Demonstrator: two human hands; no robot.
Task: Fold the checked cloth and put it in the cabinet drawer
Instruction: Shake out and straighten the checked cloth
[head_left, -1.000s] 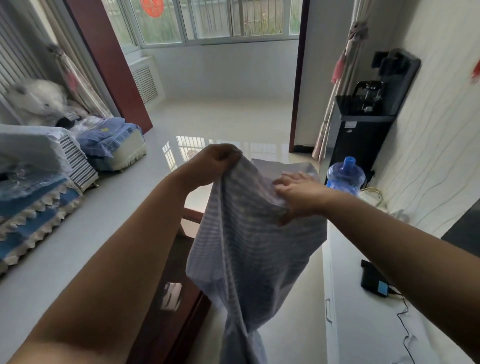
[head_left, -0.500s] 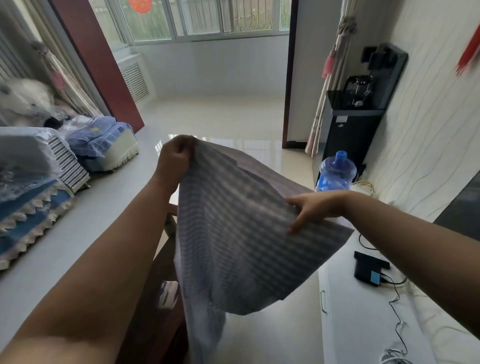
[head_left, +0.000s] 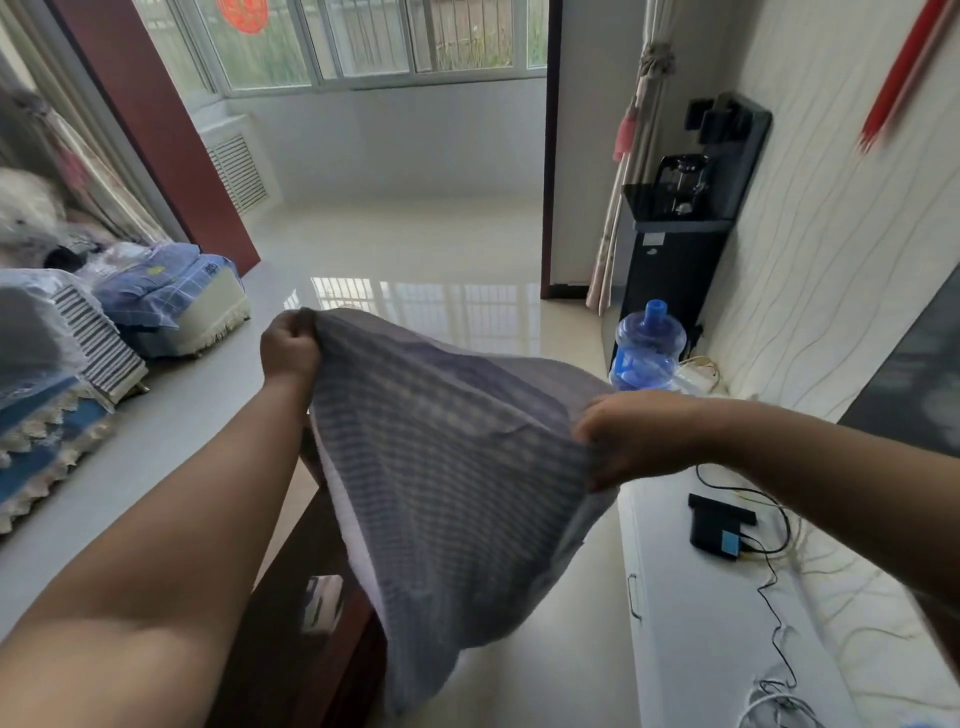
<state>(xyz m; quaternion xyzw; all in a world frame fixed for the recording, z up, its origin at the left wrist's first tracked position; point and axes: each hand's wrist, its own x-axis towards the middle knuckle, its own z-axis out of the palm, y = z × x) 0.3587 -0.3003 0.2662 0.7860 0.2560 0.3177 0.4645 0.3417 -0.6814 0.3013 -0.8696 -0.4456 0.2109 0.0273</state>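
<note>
Daylight comes through a row of windows (head_left: 374, 41) at the far end and reflects off the glossy pale floor (head_left: 415, 249). A dark red pillar (head_left: 150, 119) stands at the left, with a white vent grille (head_left: 239, 174) beside it. The right wall (head_left: 831, 234) carries wavy-lined wallpaper; against it stands a black water dispenser (head_left: 675, 249), a blue water bottle (head_left: 647, 348) on the floor in front. A tied curtain (head_left: 631, 171) hangs near a dark door frame (head_left: 550, 156). At the left — cushioned seats (head_left: 176, 301) under blue covers. Lower right, a white cabinet (head_left: 701, 623) holds a small black box (head_left: 719, 525) and cables.
</note>
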